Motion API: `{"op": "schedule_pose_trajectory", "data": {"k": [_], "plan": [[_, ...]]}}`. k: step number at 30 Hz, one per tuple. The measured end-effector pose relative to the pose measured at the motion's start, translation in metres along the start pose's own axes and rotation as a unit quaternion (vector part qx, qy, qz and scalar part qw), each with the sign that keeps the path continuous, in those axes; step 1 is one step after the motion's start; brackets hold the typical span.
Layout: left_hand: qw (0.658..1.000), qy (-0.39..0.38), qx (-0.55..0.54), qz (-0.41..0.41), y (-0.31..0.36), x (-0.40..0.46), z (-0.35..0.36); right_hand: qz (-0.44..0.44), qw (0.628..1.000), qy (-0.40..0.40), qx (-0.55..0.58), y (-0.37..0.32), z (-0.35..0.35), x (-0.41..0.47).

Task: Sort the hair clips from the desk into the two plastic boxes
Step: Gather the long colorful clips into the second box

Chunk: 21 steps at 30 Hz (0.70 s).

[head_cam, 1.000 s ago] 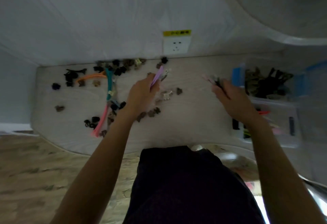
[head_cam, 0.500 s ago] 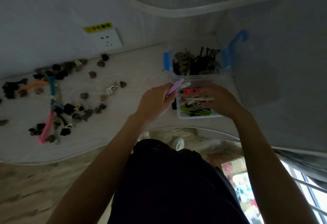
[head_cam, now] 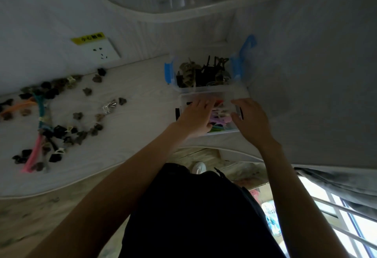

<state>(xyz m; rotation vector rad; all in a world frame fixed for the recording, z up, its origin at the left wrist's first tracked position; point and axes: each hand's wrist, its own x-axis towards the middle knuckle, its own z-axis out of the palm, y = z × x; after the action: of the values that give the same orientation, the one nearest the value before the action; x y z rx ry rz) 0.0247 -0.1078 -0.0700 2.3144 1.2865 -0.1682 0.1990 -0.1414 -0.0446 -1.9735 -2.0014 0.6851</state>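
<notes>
Both hands are over the near plastic box, which sits at 2 o'clock on the counter, touching the far plastic box with blue latches at its 12 o'clock side. The left hand has its fingers spread and extended over the coloured clips in the box; whether it holds one cannot be told. The right hand is loosely open at the box's 3 o'clock rim and appears empty. To complete this step well, release long clips flat and parallel to those already inside, keeping them below the rim. Many unsorted hair clips remain at 9 o'clock on the counter, well apart from the boxes. Dim lighting and motion blur obscure the clip types, and the left hand covers part of the box interior.
</notes>
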Motion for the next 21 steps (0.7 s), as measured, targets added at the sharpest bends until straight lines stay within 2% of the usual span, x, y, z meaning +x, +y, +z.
{"op": "schedule_pose_trajectory", "data": {"k": [3, 6, 8, 11, 14, 18, 21], "plan": [[0.997, 0.072, -0.01, 0.028, -0.013, -0.011, 0.006, -0.021, 0.999, -0.016, -0.022, 0.0, 0.005, 0.002], [0.974, 0.21, -0.033, 0.085, -0.031, -0.029, 0.006, -0.052, 0.998, -0.024, -0.033, -0.009, 0.011, 0.002], [0.952, 0.291, -0.074, 0.065, -0.046, -0.048, 0.002, -0.086, 0.996, -0.013, -0.008, -0.024, 0.015, 0.003], [0.914, 0.365, -0.158, -0.072, -0.077, -0.086, -0.005, -0.131, 0.99, -0.023, 0.056, -0.062, 0.025, 0.008], [0.861, 0.412, -0.206, -0.213, -0.122, -0.133, 0.005, -0.162, 0.977, -0.106, 0.085, -0.109, 0.053, 0.016], [0.856, 0.368, -0.195, -0.305, -0.189, -0.207, 0.028, -0.239, 0.949, -0.197, 0.061, -0.168, 0.111, 0.025], [0.848, 0.343, -0.16, -0.372, -0.224, -0.253, 0.036, -0.267, 0.937, -0.222, 0.028, -0.207, 0.15, 0.036]]}}
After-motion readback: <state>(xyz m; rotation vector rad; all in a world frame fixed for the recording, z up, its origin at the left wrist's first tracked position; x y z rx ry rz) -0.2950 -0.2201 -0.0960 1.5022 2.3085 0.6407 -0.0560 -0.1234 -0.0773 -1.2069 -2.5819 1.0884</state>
